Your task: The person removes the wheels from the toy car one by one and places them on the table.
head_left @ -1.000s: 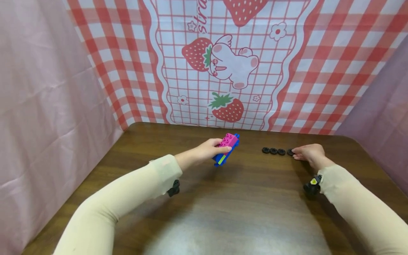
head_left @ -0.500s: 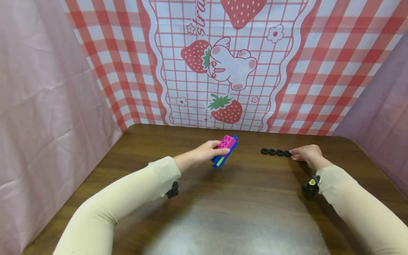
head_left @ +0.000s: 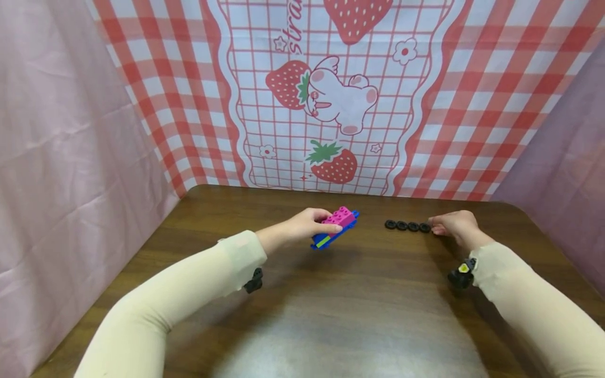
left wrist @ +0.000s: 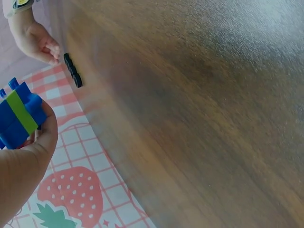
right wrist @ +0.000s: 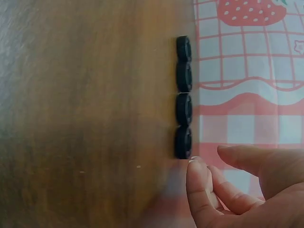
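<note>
My left hand (head_left: 307,224) grips a toy building-block car (head_left: 341,216) above the table: a pink studded brick on a blue base with a lime-green stripe. In the left wrist view the blue underside of the block car (left wrist: 14,118) faces the camera. Several black toy wheels (head_left: 413,227) lie flat in a straight row toward the back right. At the row's right end is my right hand (head_left: 457,226), holding nothing. The right wrist view has thumb and fingers of the right hand (right wrist: 228,190) apart, fingertips just beyond the last wheel (right wrist: 183,142).
A brown wooden table (head_left: 359,310) spreads under both hands. Behind its far edge hangs a red-and-white checked cloth (head_left: 472,131) with strawberry prints. Pink curtains (head_left: 71,157) stand at the left and right sides.
My right hand has slid the last wheel left against the others and let go of it. My left hand has tilted the block car a little, lowering it toward horizontal.
</note>
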A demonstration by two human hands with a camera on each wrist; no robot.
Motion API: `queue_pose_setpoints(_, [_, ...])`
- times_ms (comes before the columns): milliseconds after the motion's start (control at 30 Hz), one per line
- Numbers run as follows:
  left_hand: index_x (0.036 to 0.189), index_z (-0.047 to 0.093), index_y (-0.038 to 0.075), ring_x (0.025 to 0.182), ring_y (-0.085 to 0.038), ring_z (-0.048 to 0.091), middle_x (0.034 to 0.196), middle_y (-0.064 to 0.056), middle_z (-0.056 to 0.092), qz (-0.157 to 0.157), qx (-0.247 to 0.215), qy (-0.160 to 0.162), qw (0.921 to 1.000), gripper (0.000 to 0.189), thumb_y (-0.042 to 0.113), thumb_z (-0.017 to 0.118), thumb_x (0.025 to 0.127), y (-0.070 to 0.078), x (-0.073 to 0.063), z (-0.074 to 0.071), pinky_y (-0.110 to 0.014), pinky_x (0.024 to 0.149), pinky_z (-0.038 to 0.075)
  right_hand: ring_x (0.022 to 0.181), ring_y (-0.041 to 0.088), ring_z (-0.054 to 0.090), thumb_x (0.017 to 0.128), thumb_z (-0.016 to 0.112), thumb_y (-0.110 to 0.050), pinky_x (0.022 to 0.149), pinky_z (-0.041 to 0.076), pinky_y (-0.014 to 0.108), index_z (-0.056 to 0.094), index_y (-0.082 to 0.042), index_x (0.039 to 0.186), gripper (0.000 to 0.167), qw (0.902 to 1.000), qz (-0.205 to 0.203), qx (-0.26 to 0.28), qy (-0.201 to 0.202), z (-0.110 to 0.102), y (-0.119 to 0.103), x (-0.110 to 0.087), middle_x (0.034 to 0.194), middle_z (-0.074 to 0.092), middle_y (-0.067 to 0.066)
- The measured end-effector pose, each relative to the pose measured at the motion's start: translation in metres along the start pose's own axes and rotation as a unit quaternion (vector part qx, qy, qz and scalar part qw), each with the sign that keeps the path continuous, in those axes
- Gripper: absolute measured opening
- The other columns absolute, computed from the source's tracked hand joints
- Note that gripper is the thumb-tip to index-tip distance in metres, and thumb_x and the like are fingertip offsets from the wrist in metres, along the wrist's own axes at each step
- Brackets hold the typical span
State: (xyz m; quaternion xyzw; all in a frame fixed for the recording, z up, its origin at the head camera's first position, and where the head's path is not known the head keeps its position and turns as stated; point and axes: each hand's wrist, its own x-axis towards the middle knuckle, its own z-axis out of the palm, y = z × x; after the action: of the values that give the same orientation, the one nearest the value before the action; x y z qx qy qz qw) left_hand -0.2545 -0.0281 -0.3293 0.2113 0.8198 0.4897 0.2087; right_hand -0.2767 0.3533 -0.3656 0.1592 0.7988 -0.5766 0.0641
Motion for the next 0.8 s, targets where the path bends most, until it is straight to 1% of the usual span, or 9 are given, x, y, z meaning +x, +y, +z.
queue_pose_setpoints(200, [0.121, 0.062, 0.001, 0.083, -0.014, 0.063, 0.102, -0.011, 0.067, 0.009, 0.038, 0.016, 0.9991, 0.04, 0.026, 0.068, 0.091, 0.001, 0.0, -0.002, -0.03, 0.077, 0.055, 0.059, 0.006, 0.068, 0.093, 0.061, -0.012, 0.064, 0.058, 0.026, 0.041, 0.021, 0.131, 0.053, 0.9999, -0.016, -0.001, 0.0, 0.0, -0.011, -0.004, 0.063, 0.068, -0.004])
queue_pose_setpoints(367, [0.122, 0.063, 0.002, 0.079, -0.011, 0.062, 0.104, -0.011, 0.068, -0.004, 0.043, 0.037, 0.9984, 0.043, 0.028, 0.071, 0.088, 0.003, 0.001, -0.003, -0.025, 0.072, 0.054, 0.063, 0.006, 0.069, 0.093, 0.062, -0.015, 0.068, 0.058, 0.026, 0.039, 0.021, 0.132, 0.057, 0.9994, -0.027, -0.022, -0.002, -0.001, -0.023, -0.007, 0.066, 0.068, -0.005])
queue_pose_setpoints(467, [0.122, 0.064, 0.003, 0.081, -0.011, 0.062, 0.105, -0.011, 0.068, -0.009, 0.042, 0.045, 0.9981, 0.044, 0.029, 0.072, 0.087, 0.005, 0.002, -0.004, -0.023, 0.071, 0.053, 0.064, 0.005, 0.069, 0.094, 0.061, -0.015, 0.068, 0.058, 0.025, 0.033, 0.023, 0.135, 0.063, 0.9993, -0.034, -0.013, -0.011, -0.002, -0.029, -0.007, 0.067, 0.068, -0.005])
queue_pose_setpoints(533, [0.122, 0.064, 0.002, 0.081, -0.012, 0.062, 0.105, -0.012, 0.069, -0.008, 0.043, 0.046, 0.998, 0.045, 0.029, 0.073, 0.087, 0.006, 0.002, -0.004, -0.023, 0.072, 0.053, 0.064, 0.004, 0.069, 0.094, 0.06, -0.014, 0.067, 0.057, 0.024, 0.03, 0.023, 0.137, 0.064, 0.9991, -0.036, -0.002, -0.02, -0.002, -0.033, -0.008, 0.068, 0.067, -0.006])
queue_pose_setpoints(667, [0.122, 0.064, 0.002, 0.082, -0.012, 0.062, 0.106, -0.012, 0.068, -0.002, 0.055, 0.04, 0.9977, 0.045, 0.029, 0.073, 0.087, 0.01, 0.0, -0.005, -0.022, 0.072, 0.053, 0.067, 0.004, 0.069, 0.096, 0.057, -0.013, 0.074, 0.057, 0.025, 0.026, 0.023, 0.139, 0.064, 0.9983, -0.037, 0.012, -0.044, 0.0, -0.038, -0.012, 0.07, 0.066, -0.007])
queue_pose_setpoints(800, [0.12, 0.065, 0.004, 0.081, -0.011, 0.061, 0.104, -0.011, 0.069, 0.015, 0.077, 0.038, 0.9962, 0.043, 0.028, 0.073, 0.087, 0.012, 0.001, -0.008, -0.021, 0.071, 0.051, 0.07, 0.004, 0.069, 0.097, 0.058, -0.016, 0.077, 0.057, 0.026, 0.022, 0.021, 0.142, 0.069, 0.9977, -0.034, 0.012, -0.058, 0.003, -0.046, -0.019, 0.072, 0.065, -0.009])
